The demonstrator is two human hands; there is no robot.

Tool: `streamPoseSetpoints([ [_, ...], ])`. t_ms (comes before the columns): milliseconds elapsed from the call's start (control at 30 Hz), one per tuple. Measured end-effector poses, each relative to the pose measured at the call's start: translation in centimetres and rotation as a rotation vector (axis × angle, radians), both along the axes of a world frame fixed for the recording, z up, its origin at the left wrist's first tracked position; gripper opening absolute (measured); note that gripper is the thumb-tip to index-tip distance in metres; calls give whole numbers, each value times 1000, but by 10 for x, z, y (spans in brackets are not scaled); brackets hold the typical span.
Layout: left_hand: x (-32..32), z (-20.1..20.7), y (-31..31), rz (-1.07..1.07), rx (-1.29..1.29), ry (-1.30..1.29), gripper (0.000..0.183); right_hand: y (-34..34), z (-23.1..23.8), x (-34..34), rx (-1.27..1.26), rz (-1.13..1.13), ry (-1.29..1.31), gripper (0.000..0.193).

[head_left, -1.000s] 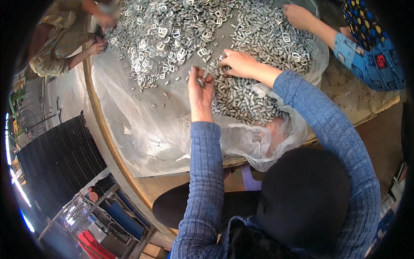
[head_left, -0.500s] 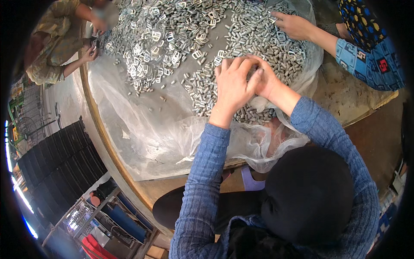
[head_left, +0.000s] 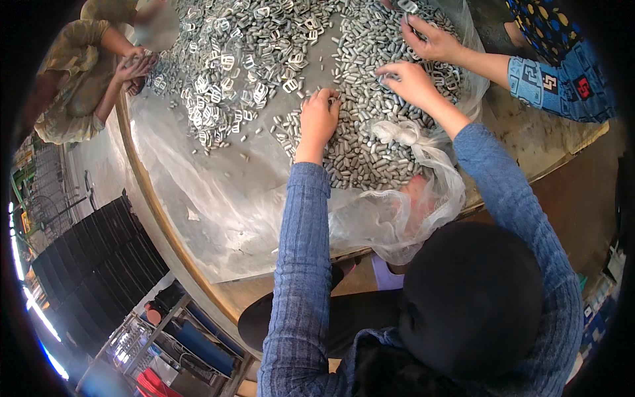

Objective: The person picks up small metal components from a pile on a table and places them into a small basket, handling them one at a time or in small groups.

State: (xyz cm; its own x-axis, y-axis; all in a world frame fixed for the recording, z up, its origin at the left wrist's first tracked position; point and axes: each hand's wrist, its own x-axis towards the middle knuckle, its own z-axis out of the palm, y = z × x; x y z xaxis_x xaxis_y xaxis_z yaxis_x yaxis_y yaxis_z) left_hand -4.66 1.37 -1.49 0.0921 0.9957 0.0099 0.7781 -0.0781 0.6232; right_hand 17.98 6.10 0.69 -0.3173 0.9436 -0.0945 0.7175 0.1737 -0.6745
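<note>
A broad heap of small grey metal pellets (head_left: 377,155) covers the table, and my two hands are over it, now apart. My left hand (head_left: 318,122) rests at the heap's left side with its fingers curled inward; what they may hold is hidden under them. Farther right, my right hand (head_left: 415,86) reaches over the pellets, its thumb and forefinger stretched out and spread. Flat silvery slotted buckles (head_left: 292,85) lie mixed among pellets to the left of my hands. A clear plastic sheet (head_left: 433,178) is bunched around the near right side of the heap.
At the right, a co-worker's hand (head_left: 433,45) is just beyond my right hand, close to a buckle. Another person's hands (head_left: 134,67) work at the table's far left. The curved wooden table edge (head_left: 149,192) runs down the left; a metal rack (head_left: 142,337) stands below it.
My hands, together over the heap before, have separated: the left has moved left, the right up and right. The co-worker's right-side hand has shifted slightly. The left person's hands have come together.
</note>
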Motion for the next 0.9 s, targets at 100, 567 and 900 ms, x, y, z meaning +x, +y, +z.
streamPoseSetpoints([
  [100,3,14,-11,-24,-56,0,13,-3,1,-11,235,143,-278,15],
  [567,8,41,-103,391,-64,-606,12,-7,30,-14,-474,-126,484,17],
  [900,21,86,-100,285,-313,-813,13,-67,65,-46,-1147,-359,1090,27],
])
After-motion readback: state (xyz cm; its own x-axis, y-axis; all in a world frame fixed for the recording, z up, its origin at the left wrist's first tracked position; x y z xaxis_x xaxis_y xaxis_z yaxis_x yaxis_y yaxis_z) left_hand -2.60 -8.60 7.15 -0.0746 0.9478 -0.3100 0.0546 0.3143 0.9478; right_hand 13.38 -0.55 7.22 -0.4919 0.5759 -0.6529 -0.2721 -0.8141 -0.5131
